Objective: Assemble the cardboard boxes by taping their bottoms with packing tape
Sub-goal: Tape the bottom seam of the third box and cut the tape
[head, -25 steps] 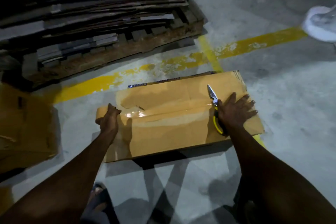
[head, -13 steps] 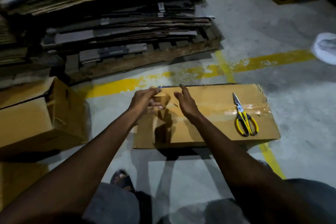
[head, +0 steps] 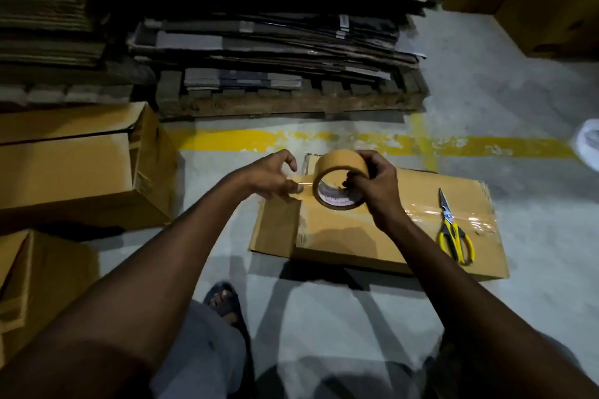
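Right hand (head: 377,186): raised over the cardboard box (head: 356,236), gripping the tape roll (head: 340,159), fingers hooked through the core, thumb over the outer band.
Left hand (head: 272,176): just left of the roll, pinching the loose tape end (head: 304,186) between thumb and forefinger, other fingers loosely curled.
Tape roll: tan, held on edge above the left part of the box, open core turned toward the camera, printed label visible inside the core.
Tape end: short clear stretch, drawn out between the pinching fingers and the roll.
Cardboard box: brown, resting on the floor (head: 324,317) beneath both hands, long side running left to right, closed flaps uppermost.
Taped strip (head: 479,220): glossy and clear, stuck across the right part of the box top, reaching the right edge.
Scissors (head: 453,233): yellow-handled, lying on the right part of the box across the taped strip, blades closed and pointing away from the person, well apart from both hands.
Floor: grey concrete, crossed by a worn yellow line (head: 259,139) just beyond the box.
Other boxes (head: 81,172): brown, standing on the floor at the left, apart from the box under the hands.
Pallet (head: 291,104): wooden, beyond the yellow line, loaded with a stack of flattened cardboard (head: 259,42).
Foot (head: 223,301): in a dark sandal, on the floor near the box's near left corner.
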`<state>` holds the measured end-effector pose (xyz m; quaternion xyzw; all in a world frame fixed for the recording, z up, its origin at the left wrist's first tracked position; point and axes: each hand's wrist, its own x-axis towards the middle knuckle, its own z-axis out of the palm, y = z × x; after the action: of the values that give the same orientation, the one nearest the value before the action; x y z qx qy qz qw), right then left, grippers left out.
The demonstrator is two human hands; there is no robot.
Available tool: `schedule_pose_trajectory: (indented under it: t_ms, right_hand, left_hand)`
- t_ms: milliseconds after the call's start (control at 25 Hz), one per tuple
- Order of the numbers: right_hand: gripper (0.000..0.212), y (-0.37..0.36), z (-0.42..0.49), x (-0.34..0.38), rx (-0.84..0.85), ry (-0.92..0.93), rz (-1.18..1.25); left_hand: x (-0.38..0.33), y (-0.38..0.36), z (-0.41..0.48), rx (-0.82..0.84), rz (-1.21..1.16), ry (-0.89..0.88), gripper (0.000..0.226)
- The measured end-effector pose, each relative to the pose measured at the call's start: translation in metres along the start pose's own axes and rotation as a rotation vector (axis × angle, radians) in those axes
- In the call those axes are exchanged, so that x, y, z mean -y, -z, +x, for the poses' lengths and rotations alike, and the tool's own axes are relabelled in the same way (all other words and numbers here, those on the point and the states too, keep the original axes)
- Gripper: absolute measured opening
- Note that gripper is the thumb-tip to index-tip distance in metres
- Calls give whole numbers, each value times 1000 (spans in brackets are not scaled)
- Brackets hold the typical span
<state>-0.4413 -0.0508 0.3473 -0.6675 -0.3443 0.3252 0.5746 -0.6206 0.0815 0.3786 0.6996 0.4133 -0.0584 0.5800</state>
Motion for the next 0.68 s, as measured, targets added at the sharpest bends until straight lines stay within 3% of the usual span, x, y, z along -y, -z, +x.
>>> schedule_pose_trajectory:
  t_ms: [80, 160, 360, 520, 680]
  right_hand:
    - [47, -17, 12, -11, 48, 227, -348]
    - [53, -29, 26, -27, 71, 281, -488]
    - [45, -31, 61, -75, -9, 17, -394]
    - [47, -38, 80, -110, -12, -48, -370]
    - [46, -37, 98, -131, 20, -122, -310]
  left_hand:
    - [4, 7, 30, -78, 245, 100, 18]
    - [-1, 16, 60, -114, 434, 108, 15]
    - [12, 54, 146, 19, 350, 44, 14]
    - [23, 68, 207, 96, 177, 58, 4]
    - [16, 69, 255, 143, 293, 88, 5]
